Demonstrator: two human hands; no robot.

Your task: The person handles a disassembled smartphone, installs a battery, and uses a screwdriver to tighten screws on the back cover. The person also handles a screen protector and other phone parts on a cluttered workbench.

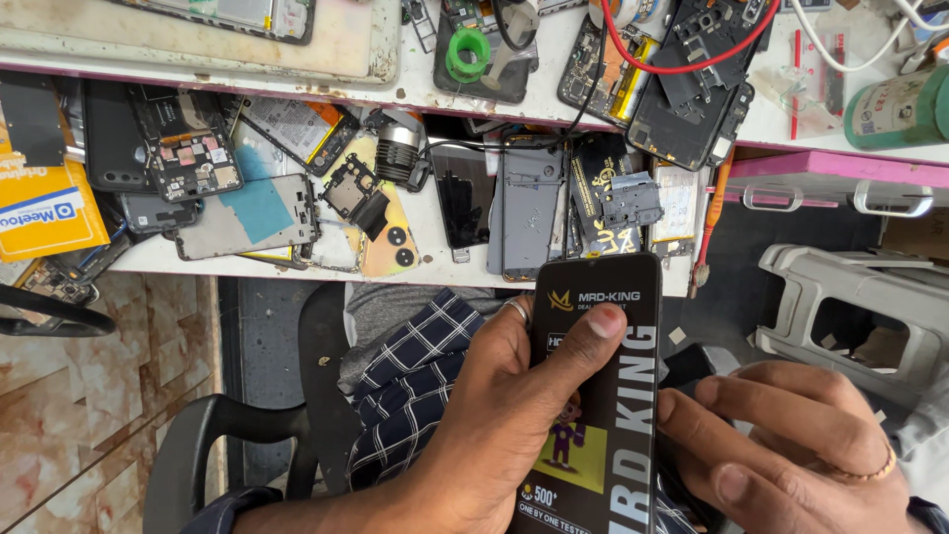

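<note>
While the left hand (494,415) is wrapping its grip around a black phone-shaped pack (598,396), thumb pressing on the front, the right hand (791,445) is lying just beside the pack, its fingers touching the right edge, loosely curled and pinching nothing. Beyond the pack, the white surface (415,94) is carrying opened phones (198,148) and a grey back cover (529,208).

The left hand (494,415) wears a silver ring on one finger, and a dark cuff shows at its wrist. The right hand (791,445) has a thin gold-coloured bangle. Dark blue-and-white checked cloth covers the lap.
</note>
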